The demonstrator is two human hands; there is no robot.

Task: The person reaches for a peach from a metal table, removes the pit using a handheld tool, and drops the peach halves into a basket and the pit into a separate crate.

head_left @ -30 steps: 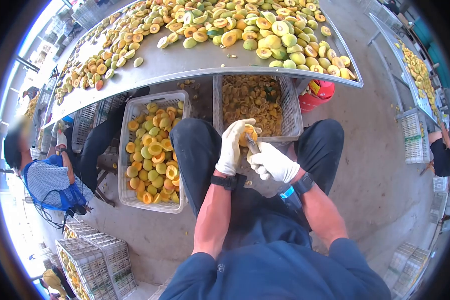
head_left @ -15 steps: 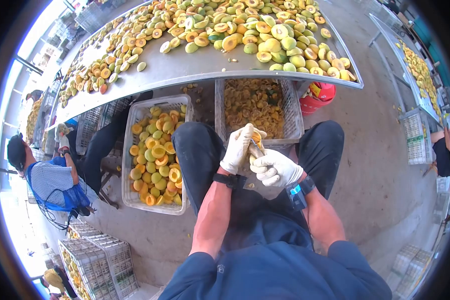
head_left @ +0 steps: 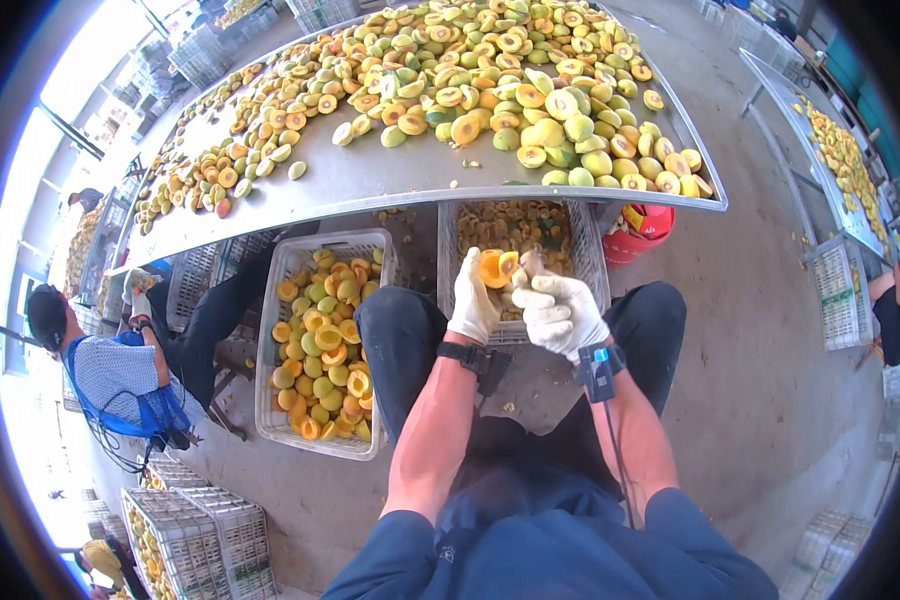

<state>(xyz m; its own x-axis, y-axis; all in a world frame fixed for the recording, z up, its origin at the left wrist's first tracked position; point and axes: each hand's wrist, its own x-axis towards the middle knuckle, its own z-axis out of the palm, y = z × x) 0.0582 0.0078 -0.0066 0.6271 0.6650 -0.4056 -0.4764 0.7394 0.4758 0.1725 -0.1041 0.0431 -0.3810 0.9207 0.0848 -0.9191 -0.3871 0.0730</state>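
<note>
My left hand (head_left: 476, 300), in a white glove, holds an orange fruit half (head_left: 494, 268) between thumb and fingers, its cut side showing. Just right of it, my right hand (head_left: 560, 312), also gloved, is closed round a small tool (head_left: 532, 264) whose shape is blurred. Both hands are above my knees, in front of a crate of pits and scraps (head_left: 598, 262) under the table edge. To the left stands a white crate (head_left: 267, 385) of orange and green fruit halves.
A metal table (head_left: 390, 180) bears many halved fruits. Beneath its right side sits a red bucket (head_left: 638, 238). A co-worker in a blue vest (head_left: 120, 370) sits at the left. Stacked crates (head_left: 205, 540) stand lower left; another fruit-covered table (head_left: 790, 110) is at the right.
My hands have moved apart a little, and the fruit half in my left hand now shows more. The tool has come away from the fruit. The view has shifted slightly.
</note>
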